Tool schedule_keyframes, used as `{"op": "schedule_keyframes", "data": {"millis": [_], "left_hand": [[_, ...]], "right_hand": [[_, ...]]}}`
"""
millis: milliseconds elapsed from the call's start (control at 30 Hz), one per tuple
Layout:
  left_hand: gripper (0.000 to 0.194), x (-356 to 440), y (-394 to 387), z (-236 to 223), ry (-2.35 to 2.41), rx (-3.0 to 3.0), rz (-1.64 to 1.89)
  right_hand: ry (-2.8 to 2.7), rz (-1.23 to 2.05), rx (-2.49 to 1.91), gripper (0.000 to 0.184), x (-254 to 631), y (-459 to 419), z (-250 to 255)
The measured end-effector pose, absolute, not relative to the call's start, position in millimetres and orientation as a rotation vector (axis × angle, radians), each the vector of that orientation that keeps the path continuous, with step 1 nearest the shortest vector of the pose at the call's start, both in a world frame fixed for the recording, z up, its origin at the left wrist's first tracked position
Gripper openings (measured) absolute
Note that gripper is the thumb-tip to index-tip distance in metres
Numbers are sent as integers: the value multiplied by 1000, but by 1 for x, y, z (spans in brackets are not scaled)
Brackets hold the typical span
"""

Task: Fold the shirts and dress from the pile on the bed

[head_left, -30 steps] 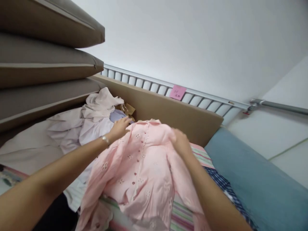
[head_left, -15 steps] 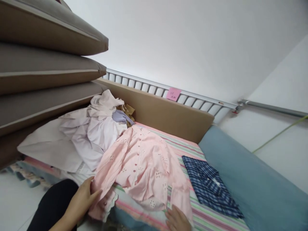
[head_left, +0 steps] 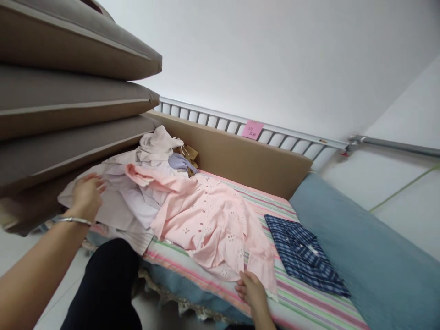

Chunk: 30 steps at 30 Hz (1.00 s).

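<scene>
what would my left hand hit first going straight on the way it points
Your left hand would probably meet the pale clothes first; its height above them is unclear, so it might pass over toward the stacked cushions.

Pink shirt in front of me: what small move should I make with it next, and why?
I'd probably bring the left hand to the sleeve and draw it in over the pink shirt, since that sleeve reaches across the pale clothes, while the right hand is at the bottom hem.
</scene>
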<state>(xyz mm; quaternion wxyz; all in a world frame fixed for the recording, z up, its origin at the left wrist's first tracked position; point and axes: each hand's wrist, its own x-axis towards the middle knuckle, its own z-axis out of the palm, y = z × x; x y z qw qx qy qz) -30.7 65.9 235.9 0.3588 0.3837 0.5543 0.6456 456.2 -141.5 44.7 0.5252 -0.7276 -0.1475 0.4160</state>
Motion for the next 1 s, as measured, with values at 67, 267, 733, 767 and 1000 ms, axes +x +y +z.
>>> {"op": "schedule_keyframes", "data": {"millis": [67, 267, 733, 767, 1000], "left_hand": [[23, -18, 54, 212, 1461, 908, 1710], [50, 69, -8, 102, 1410, 934, 1091], [26, 86, 22, 116, 1247, 860, 1266], [25, 81, 23, 122, 1201, 830, 1293], [11, 40, 10, 122, 1060, 375, 1136]], "right_hand": [[-339, 997, -1714, 56, 455, -145, 48], [-326, 1121, -1583, 54, 456, -159, 66], [-230, 1189, -1395, 56, 511, -169, 114], [-228, 1167, -1360, 55, 518, -173, 120], [57, 1098, -1332, 30, 538, -201, 97]]}}
